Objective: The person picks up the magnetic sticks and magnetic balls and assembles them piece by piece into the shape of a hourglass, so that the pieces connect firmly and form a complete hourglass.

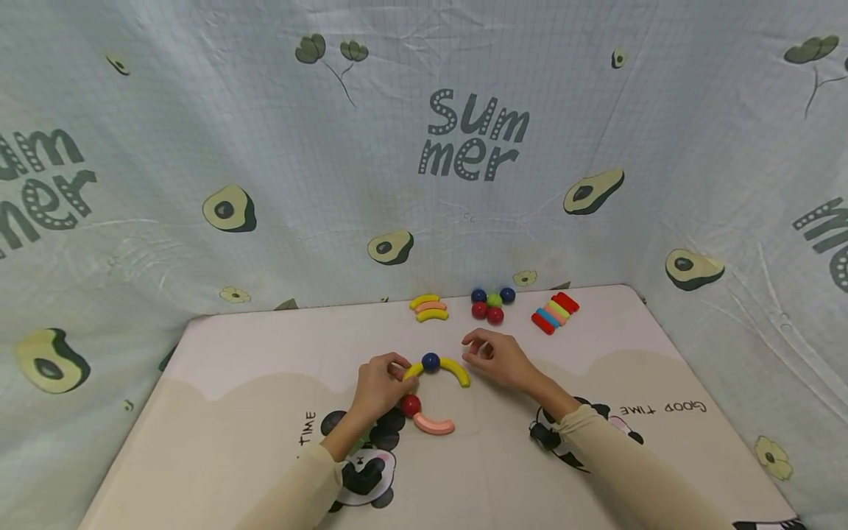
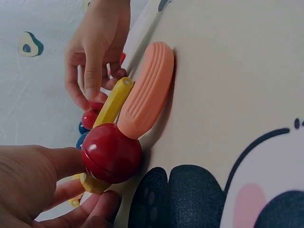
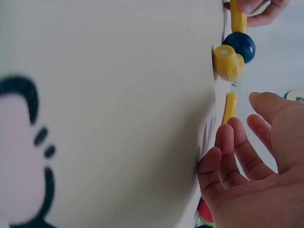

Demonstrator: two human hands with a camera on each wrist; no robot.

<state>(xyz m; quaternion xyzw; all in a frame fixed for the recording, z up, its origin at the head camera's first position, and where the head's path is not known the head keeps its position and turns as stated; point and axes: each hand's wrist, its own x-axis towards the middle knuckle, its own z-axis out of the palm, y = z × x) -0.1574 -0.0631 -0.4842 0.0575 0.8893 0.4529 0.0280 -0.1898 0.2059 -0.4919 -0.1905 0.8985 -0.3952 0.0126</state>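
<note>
My left hand [image 1: 383, 383] pinches a curved yellow stick [image 3: 239, 20], its thumb and fingers around it. This stick leads from a red ball [image 2: 112, 153] up to a dark blue ball [image 1: 430, 362]. A second curved yellow stick [image 1: 456, 372] runs right from the blue ball, and a thicker salmon curved stick [image 2: 148, 90] extends from the red one. Together they form an arc lying on the table, open at the right. My right hand [image 1: 498, 358], fingers loosely bent and holding nothing, hovers just right of the second yellow stick.
At the table's [image 1: 252, 346] back edge lie more curved sticks [image 1: 432, 315], several loose balls [image 1: 495, 316] in blue, green and red, and a row of short coloured sticks [image 1: 555, 313]. A printed cloth [image 1: 318, 235] hangs behind the table.
</note>
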